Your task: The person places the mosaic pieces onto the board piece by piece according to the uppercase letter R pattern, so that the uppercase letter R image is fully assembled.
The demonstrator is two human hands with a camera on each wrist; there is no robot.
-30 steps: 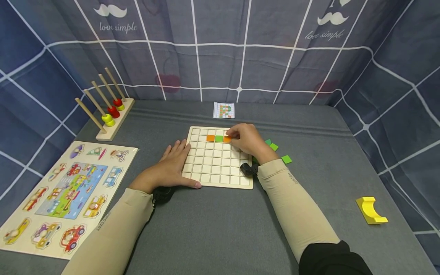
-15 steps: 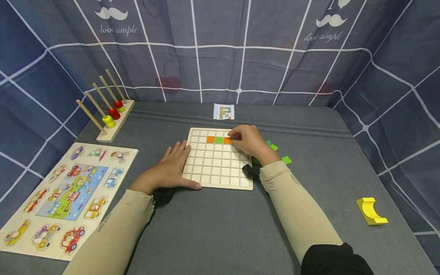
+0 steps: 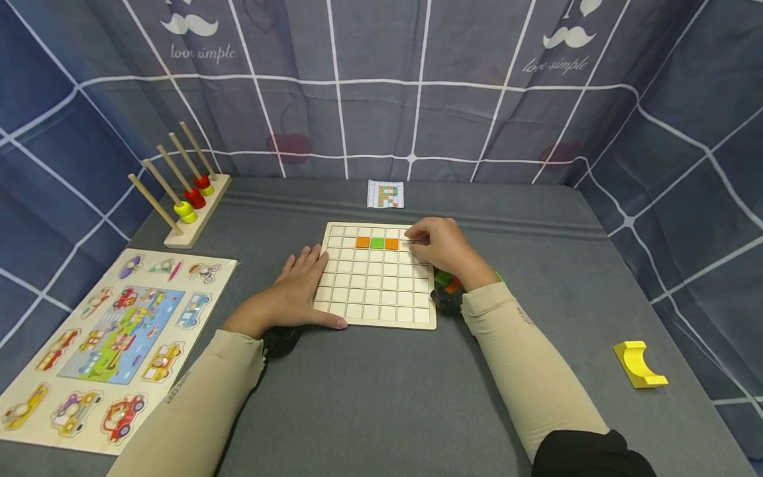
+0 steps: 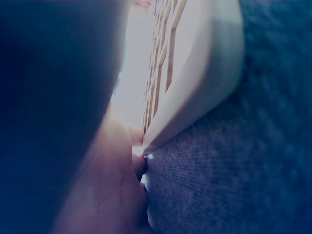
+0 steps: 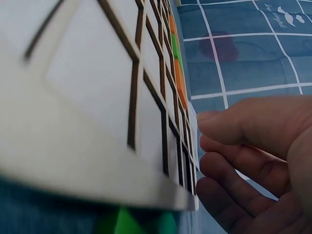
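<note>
The right hand is drawing away to the right of the tile it was fingering half a second ago, and is now hovering near the board's upper right corner. Its fingers are bending loosely, with the thumb lying close by, and they are gripping nothing visible. On the board, a left orange tile, a green tile and a right orange tile are sitting side by side in the second row from the far edge. The left hand is resting flat, fingers spreading along the board's left edge, grasping nothing. Loose tiles are lying beside the board, partly hiding behind the right wrist.
</note>
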